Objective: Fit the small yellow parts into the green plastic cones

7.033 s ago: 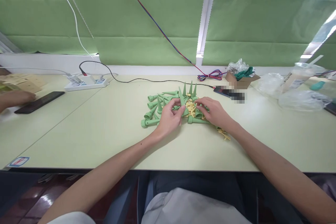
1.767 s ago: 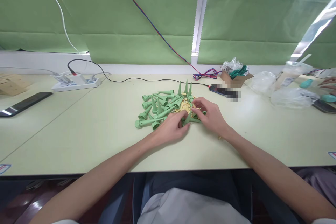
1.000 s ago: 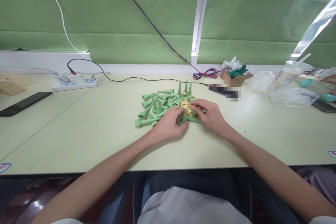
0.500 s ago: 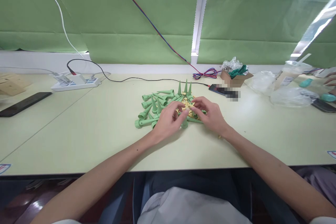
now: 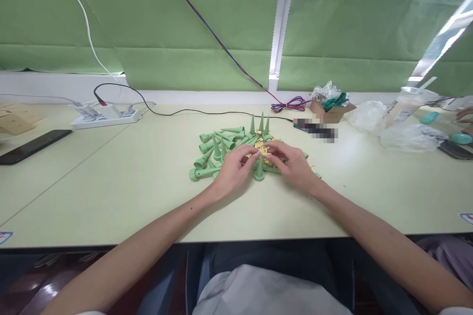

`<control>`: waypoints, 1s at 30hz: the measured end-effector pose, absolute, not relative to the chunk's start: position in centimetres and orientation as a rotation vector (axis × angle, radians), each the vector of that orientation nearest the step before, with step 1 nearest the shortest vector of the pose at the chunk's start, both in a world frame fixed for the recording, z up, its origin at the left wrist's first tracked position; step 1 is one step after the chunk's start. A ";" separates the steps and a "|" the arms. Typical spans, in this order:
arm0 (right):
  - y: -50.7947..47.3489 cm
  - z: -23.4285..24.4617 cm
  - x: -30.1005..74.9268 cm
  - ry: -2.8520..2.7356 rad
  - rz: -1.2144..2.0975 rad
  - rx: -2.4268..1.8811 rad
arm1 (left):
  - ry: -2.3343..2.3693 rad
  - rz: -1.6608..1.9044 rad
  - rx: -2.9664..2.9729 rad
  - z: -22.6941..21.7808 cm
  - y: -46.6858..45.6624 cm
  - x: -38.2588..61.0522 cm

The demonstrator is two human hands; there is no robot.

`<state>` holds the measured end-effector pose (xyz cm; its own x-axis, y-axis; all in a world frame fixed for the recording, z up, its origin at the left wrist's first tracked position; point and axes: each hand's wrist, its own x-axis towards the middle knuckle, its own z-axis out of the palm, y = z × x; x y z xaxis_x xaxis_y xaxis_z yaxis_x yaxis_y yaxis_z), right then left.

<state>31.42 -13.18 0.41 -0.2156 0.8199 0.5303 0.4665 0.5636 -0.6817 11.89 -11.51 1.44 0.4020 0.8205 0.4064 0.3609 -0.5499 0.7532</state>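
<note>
On the table (image 5: 121, 182), the left hand (image 5: 232, 171) and right hand (image 5: 294, 166) curl narrow over the yellow pieces (image 5: 260, 146), flanking an upright green cone (image 5: 259, 171); whether either holds a piece cannot be told, and a light fingertip pinch on one piece would likely keep the cone standing.

Green cone (image 5: 258, 171) stands upright beside heaped yellow pieces (image 5: 263, 148).

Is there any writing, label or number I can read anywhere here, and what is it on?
No text here can be read.
Label on the plastic drink cup: dark print, too small to read.
Left table-edge sticker: red and blue marks, too small.
Right table-edge sticker: the same.
Phone: blurred out.
Green cones: no print visible.
</note>
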 end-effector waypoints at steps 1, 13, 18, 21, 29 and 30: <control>-13.2 0.4 31.4 -1.856 0.489 -1.047 | 1.005 1.064 2.096 1.4 -11.5 11.9; -13.5 1.0 31.1 -1.822 0.634 -1.055 | 0.996 1.091 2.150 1.4 -11.6 11.8; -13.5 0.9 31.2 -1.761 0.616 -1.077 | 1.035 1.110 2.155 1.5 -11.7 11.8; -13.3 0.7 31.2 -1.729 0.566 -1.101 | 1.075 1.103 2.177 1.8 -11.9 11.8; -13.1 0.6 31.4 -1.693 0.461 -1.117 | 0.980 0.910 2.288 1.7 -12.4 11.8; -13.1 0.6 31.4 -1.685 0.458 -1.124 | 0.967 0.874 2.340 1.6 -12.4 11.8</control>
<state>31.36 -13.12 0.60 -0.0493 0.8448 0.5328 0.4591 0.4930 -0.7391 11.80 -12.39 1.58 0.5514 0.7434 0.3787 0.4517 -0.6476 0.6137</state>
